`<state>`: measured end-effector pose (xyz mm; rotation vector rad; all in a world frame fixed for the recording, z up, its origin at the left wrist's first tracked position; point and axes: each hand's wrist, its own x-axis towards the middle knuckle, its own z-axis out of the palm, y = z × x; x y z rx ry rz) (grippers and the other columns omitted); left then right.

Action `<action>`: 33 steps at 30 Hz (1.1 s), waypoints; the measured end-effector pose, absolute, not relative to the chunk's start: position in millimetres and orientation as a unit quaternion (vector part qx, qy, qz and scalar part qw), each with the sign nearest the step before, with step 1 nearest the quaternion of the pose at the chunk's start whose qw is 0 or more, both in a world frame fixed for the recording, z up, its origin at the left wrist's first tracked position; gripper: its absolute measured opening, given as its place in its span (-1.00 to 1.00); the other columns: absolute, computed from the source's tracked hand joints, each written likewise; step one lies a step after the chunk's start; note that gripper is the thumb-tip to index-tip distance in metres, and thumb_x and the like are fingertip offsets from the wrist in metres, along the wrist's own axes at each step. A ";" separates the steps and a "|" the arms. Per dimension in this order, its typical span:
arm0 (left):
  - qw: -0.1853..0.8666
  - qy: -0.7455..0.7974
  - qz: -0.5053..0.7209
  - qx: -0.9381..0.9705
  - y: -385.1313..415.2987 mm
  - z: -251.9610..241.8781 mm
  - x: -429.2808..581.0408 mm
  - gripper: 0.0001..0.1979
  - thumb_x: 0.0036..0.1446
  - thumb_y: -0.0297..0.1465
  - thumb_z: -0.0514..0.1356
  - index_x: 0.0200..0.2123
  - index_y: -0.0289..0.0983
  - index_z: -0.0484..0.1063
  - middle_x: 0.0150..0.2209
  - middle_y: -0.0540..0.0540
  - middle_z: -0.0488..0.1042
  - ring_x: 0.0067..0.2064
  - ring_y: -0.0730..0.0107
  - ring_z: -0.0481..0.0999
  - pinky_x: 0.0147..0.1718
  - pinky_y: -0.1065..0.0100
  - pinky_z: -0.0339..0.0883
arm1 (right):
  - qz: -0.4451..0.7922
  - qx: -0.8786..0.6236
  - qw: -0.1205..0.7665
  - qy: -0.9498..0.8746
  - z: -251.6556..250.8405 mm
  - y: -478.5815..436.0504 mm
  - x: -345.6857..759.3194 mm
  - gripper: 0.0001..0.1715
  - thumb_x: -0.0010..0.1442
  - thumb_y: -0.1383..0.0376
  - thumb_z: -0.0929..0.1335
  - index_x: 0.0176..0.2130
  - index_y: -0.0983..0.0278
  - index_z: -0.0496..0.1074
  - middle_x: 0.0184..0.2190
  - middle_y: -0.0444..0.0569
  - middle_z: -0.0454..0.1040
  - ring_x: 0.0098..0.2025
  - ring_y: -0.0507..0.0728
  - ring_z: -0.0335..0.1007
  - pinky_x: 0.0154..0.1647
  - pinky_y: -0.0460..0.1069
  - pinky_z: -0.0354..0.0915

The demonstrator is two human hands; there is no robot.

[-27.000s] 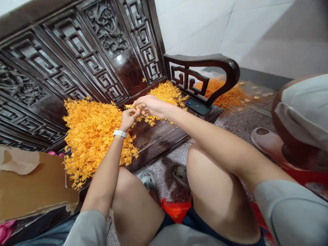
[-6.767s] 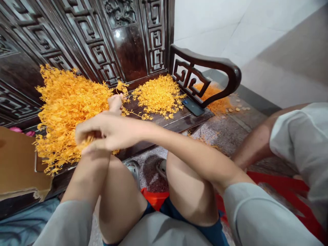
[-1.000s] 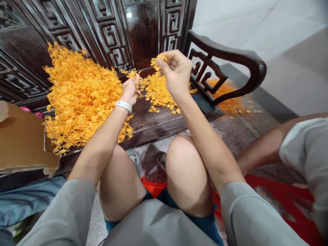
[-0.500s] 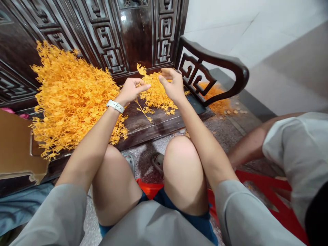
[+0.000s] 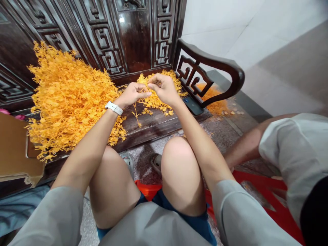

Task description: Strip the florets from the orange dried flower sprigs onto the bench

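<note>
My left hand (image 5: 132, 94), with a pale watch strap on its wrist, pinches an orange plastic flower sprig (image 5: 136, 113). The sprig's thin branches hang below the fingers over the dark wooden bench. My right hand (image 5: 164, 89) meets it fingertip to fingertip, its thumb and forefinger closed on the upper end of the same sprig; the fingers partly hide the exact grip. Behind and under my hands lies a small heap of orange sprigs (image 5: 156, 100). A much larger pile of orange sprigs (image 5: 74, 99) rises to the left on the bench.
The wooden bench (image 5: 148, 126) has a carved back and a curved armrest (image 5: 217, 65) on the right. A dark phone (image 5: 193, 106) lies by the armrest. More orange pieces (image 5: 214, 97) are on the floor beyond. A cardboard box (image 5: 17, 147) stands left; another person's leg (image 5: 248, 143) is at right.
My right hand has come down and left to my left hand, and its spread fingers have closed at the sprig. My left hand has lowered slightly; the sprig now hangs more steeply.
</note>
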<state>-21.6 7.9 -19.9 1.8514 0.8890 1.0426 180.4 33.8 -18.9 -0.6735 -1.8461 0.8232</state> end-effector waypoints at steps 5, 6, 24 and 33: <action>0.540 0.272 0.437 0.666 3.2 -10.0 -17.5 -0.39 -0.10 0.08 0.60 -0.52 -0.23 0.38 -0.57 0.06 0.25 -0.55 0.53 0.18 -0.53 0.33 0.15 | 0.461 -0.231 0.543 -0.663 -18.5 32.3 160.5 -0.36 0.27 -0.25 0.53 -0.27 0.18 0.31 -0.37 -0.13 0.31 -0.29 0.09 0.31 -0.25 0.02 0.41; 0.564 0.245 0.445 0.651 1.7 -8.4 -16.5 -0.35 -0.14 0.13 0.60 -0.54 -0.22 0.35 -0.59 0.08 0.19 -0.56 0.54 0.15 -0.54 0.33 0.15 | 0.485 -0.217 0.554 -0.641 -16.5 34.8 159.0 -0.39 0.30 -0.22 0.52 -0.26 0.17 0.30 -0.36 -0.13 0.30 -0.29 0.08 0.31 -0.24 0.02 0.43; 0.499 0.414 0.521 0.556 0.5 -10.3 -18.1 -0.64 0.09 -0.16 0.58 -0.38 -0.23 0.54 -0.46 0.01 0.40 -0.51 0.55 0.25 -0.56 0.42 0.15 | 0.456 -0.397 0.540 -0.586 -27.5 39.7 164.0 -0.29 0.21 -0.38 0.47 -0.18 0.14 0.37 -0.23 -0.02 0.52 -0.12 0.14 0.49 -0.15 0.04 0.44; 0.460 0.433 0.524 0.571 8.2 -20.5 -24.2 -0.46 0.13 0.17 0.48 -0.34 -0.18 0.53 -0.55 0.10 0.20 -0.55 0.52 0.14 -0.52 0.39 0.20 | 0.468 -0.327 0.516 -0.639 -9.7 15.7 157.9 -0.27 0.19 -0.38 0.51 -0.27 0.15 0.34 -0.35 -0.08 0.39 -0.25 0.11 0.37 -0.22 0.04 0.40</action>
